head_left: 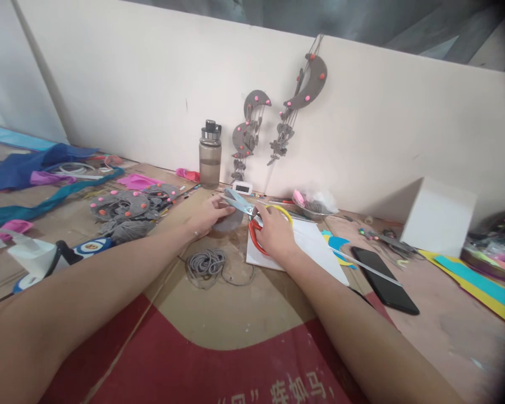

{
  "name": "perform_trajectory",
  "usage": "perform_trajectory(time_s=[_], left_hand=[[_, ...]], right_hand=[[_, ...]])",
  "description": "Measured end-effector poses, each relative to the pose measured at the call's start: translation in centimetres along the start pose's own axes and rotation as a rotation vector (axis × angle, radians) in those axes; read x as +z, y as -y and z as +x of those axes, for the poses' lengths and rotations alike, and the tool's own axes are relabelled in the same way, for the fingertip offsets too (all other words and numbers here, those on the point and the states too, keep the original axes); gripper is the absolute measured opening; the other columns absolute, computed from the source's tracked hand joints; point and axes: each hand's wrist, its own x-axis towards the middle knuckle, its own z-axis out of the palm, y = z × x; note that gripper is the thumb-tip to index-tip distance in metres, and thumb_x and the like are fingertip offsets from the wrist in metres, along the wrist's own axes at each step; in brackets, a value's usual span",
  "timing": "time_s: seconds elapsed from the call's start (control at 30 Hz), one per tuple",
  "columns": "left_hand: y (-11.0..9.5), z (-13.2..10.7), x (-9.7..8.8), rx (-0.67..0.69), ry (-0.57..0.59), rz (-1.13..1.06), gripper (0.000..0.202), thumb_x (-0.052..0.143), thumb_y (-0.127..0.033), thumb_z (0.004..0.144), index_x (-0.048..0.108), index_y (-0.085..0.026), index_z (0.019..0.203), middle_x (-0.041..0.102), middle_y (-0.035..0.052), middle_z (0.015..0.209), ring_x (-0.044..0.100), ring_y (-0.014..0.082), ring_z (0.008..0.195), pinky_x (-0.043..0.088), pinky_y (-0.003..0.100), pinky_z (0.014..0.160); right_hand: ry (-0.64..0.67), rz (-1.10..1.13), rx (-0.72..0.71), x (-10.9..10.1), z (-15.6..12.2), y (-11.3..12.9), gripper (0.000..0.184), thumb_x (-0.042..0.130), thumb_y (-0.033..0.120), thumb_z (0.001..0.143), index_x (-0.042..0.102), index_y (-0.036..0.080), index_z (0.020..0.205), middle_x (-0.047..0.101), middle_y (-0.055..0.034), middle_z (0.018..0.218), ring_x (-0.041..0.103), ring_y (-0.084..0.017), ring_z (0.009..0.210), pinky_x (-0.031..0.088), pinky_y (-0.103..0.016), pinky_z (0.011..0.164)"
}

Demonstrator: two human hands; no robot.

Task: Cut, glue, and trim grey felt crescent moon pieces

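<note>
My right hand (275,229) grips scissors (244,205) with one red and one yellow handle. The blades are spread and point left, above a piece of grey felt (229,222). At the felt's left edge, my left hand (208,216) has its thumb and fingers closed on the piece, close to the blade tips. A coil of grey cord (206,264) lies on the cardboard just in front of that hand. Under my right hand is a white sheet (307,247).
Behind stand a water bottle (210,154) and a small digital display (241,187). Grey felt crescents with pink dots (315,81) hang on the white board. More dotted felt (126,205) lies left. A black phone (382,280) and coloured strips (480,280) lie right.
</note>
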Motion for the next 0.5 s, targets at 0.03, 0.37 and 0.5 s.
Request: perform_trajectory(time_s=[0.03,0.37,0.5], left_hand=[[-0.05,-0.07,-0.03,-0.001,-0.005,0.022,0.033,0.082,-0.024,0.062,0.068,-0.018,0.092,0.068,0.0025,0.071,0.061,0.0195,0.07,0.04,0.025,0.056],[0.41,0.15,-0.45,0.068,0.028,0.082,0.037,0.08,-0.025,0.064,0.064,-0.018,0.098,0.067,0.0022,0.079,0.062,0.0168,0.077,0.044,0.022,0.061],[0.68,0.52,-0.54,0.095,-0.019,0.097,0.049,0.081,-0.024,0.063,0.061,-0.019,0.108,0.068,0.0024,0.08,0.063,0.0176,0.078,0.045,0.024,0.064]], right_hand=[[0.006,-0.007,0.014,0.06,0.04,-0.13,0.039,0.048,0.028,0.091,0.049,0.025,0.129,0.061,-0.0104,0.112,0.06,-0.026,0.098,0.044,-0.034,0.078],[0.028,-0.037,0.077,-0.13,0.15,-0.37,0.039,0.047,0.028,0.092,0.049,0.025,0.131,0.063,-0.0107,0.108,0.063,-0.026,0.095,0.045,-0.033,0.075],[0.026,-0.03,0.121,-0.31,0.3,-0.33,0.034,0.047,0.031,0.092,0.052,0.026,0.125,0.064,-0.01,0.105,0.064,-0.025,0.09,0.045,-0.033,0.073]])
